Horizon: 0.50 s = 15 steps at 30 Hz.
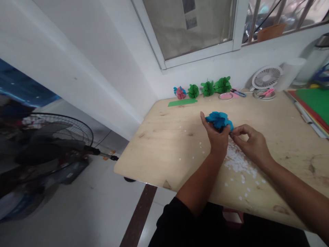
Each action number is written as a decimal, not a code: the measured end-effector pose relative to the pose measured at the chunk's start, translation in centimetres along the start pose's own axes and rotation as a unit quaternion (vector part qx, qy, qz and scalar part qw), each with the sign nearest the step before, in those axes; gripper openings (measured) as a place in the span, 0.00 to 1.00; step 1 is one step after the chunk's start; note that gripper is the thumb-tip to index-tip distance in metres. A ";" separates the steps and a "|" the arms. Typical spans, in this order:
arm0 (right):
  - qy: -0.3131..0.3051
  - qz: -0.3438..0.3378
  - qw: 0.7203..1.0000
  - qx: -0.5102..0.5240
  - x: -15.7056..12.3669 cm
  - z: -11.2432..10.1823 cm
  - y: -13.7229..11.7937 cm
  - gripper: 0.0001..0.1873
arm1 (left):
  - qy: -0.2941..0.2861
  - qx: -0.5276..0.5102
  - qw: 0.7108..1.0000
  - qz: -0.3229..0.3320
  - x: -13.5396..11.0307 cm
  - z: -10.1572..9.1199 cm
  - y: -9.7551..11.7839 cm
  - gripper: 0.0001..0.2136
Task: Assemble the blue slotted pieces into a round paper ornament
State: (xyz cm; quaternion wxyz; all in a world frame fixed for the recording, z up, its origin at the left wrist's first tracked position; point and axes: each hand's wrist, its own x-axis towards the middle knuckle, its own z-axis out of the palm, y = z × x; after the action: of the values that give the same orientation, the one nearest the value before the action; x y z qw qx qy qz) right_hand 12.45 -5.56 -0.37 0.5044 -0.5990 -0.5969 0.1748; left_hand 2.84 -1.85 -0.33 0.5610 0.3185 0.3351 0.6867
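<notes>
A blue folded-paper figure (218, 119) is held just above the wooden table (154, 144). My left hand (217, 135) grips it from below, with the thumb and fingers around it. My right hand (249, 140) is closed in a pinch at the figure's lower right edge. Whatever sits between those fingertips is too small to make out. Beneath the hands lies a scattered heap of small white paper bits (239, 161).
Along the wall stand a pink-and-blue paper figure (180, 92) and several green paper figures (208, 88). A green paper strip (182, 102), tape roll (226, 96), pink snips (267, 92), small white fan (267, 77) and coloured sheets (313, 103) lie around. A floor fan (51, 137) stands left.
</notes>
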 end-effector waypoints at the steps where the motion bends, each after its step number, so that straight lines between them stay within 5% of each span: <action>1: 0.004 0.002 1.000 0.001 0.1 -0.1 0.0 0.05 | 0.002 -0.002 1.000 0.000 0.1 -0.1 0.0 0.54; 15: 0.054 0.077 0.994 0.063 1.2 -0.6 1.6 0.07 | -0.005 -0.027 0.999 -0.015 0.9 -0.6 0.2 0.55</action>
State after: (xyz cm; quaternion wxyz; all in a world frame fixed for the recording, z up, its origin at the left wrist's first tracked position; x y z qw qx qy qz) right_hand 14.12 -4.37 -0.93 0.5579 -0.6186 -0.5087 0.2175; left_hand 2.03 -1.04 -0.45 0.5817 0.3016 0.3183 0.6851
